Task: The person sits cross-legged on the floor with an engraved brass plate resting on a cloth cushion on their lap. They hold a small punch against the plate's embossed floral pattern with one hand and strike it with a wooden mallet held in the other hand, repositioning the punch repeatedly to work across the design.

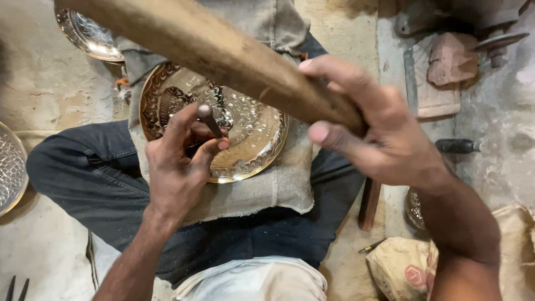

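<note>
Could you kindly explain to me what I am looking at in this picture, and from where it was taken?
The single picture comes from a camera on a person's head, looking down at their lap. The left hand pinches a small metal punch upright on a round embossed brass plate, which rests on a grey cloth over crossed legs. The right hand grips a thick wooden mallet handle, raised above the plate. More embossed plates lie on the concrete floor.
</note>
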`<state>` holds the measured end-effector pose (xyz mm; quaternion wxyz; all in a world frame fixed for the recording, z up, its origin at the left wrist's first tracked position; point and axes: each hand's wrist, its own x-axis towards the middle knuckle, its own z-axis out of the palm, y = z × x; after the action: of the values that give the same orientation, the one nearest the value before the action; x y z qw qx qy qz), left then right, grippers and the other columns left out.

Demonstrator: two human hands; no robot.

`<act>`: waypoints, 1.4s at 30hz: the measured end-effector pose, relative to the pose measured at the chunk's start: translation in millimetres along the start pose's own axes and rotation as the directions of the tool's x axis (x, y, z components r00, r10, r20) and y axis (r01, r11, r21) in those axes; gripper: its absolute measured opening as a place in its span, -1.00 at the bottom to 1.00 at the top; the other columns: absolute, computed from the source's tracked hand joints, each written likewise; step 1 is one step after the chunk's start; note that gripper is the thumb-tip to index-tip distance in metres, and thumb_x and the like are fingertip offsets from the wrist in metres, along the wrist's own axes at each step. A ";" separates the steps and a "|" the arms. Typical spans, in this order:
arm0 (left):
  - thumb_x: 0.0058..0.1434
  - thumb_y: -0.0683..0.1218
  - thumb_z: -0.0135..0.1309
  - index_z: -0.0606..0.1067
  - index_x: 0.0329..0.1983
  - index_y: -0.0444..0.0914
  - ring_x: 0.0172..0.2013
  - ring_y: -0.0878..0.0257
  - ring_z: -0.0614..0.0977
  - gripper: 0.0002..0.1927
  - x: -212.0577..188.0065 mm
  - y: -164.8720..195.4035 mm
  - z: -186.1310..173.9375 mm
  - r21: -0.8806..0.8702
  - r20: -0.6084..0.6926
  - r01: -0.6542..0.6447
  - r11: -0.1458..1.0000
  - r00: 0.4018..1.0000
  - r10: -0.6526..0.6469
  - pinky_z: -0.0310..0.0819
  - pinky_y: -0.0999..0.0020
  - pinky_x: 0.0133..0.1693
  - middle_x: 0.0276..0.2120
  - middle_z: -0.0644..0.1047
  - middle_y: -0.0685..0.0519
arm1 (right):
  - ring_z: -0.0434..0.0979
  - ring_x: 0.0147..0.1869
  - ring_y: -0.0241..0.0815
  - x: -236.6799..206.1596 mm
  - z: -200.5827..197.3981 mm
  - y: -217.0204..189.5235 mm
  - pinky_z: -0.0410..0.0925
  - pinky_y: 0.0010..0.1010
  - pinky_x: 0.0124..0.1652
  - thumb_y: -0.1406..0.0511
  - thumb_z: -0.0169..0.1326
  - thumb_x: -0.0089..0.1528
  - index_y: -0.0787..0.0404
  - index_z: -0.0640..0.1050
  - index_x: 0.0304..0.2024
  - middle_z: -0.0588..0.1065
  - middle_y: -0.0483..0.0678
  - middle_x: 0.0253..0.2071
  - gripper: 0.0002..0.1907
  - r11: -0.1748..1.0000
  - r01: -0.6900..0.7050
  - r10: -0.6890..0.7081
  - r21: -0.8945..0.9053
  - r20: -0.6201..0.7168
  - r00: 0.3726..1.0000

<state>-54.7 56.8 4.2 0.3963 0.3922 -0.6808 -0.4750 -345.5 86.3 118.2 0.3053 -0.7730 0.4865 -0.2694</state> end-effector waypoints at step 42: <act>0.44 -0.32 0.06 0.34 0.35 -0.06 -0.10 0.23 0.76 -0.51 8.0 0.8 -20.0 -0.229 -0.034 -0.024 0.973 0.999 0.016 0.82 0.40 -0.04 -0.11 0.67 -0.04 | 0.55 -0.36 -0.42 -20.4 6.8 -9.7 0.42 -0.60 -0.37 0.09 0.21 0.34 0.22 0.40 0.27 0.60 -0.01 -0.16 -0.44 0.998 -0.054 0.060 0.035 -0.219 0.974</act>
<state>-39.6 43.0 11.0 0.4546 0.3446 -0.6189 -0.5399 -342.7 109.7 118.3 0.2680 -0.7198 0.5353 -0.3514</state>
